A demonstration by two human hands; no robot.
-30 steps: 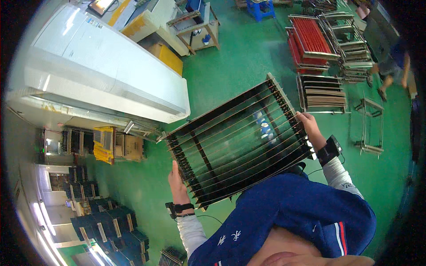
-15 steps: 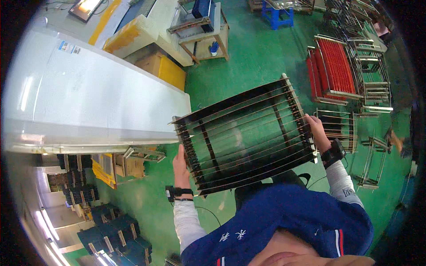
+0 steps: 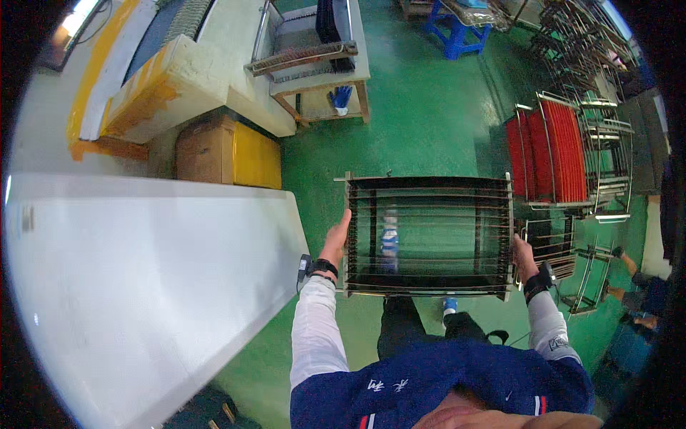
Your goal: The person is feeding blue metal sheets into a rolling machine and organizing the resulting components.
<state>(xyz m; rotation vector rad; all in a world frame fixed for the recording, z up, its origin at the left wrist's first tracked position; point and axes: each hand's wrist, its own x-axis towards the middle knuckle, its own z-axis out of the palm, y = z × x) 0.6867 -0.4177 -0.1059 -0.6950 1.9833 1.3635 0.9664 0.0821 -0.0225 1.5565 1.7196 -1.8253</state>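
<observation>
Between my two hands is a metal-wire rack (image 3: 509, 275), held level in front of my body. Clear, glass-like panels (image 3: 436, 232) with dark borders stand in it, crossed by thin rods. My left hand (image 3: 337, 239) is closed on the rack's left end, fingers mostly hidden behind the side frame. At the opposite end my right hand (image 3: 524, 256) grips the right side frame, its fingers partly out of sight. Through the clear panels the green floor and a blue-and-white shoe show.
A white machine cover (image 3: 164, 272) fills the left side, close to my left forearm. Ahead stands a small table (image 3: 321, 86) bearing another rack. Red panels in a rack (image 3: 557, 154) and a dark-panel rack (image 3: 550, 239) sit at right. Another person's arm (image 3: 622, 289) shows at the far right.
The rack has gone from tilted to nearly level, still in both hands. My view has turned, so the white cover and the small table appear nearer.
</observation>
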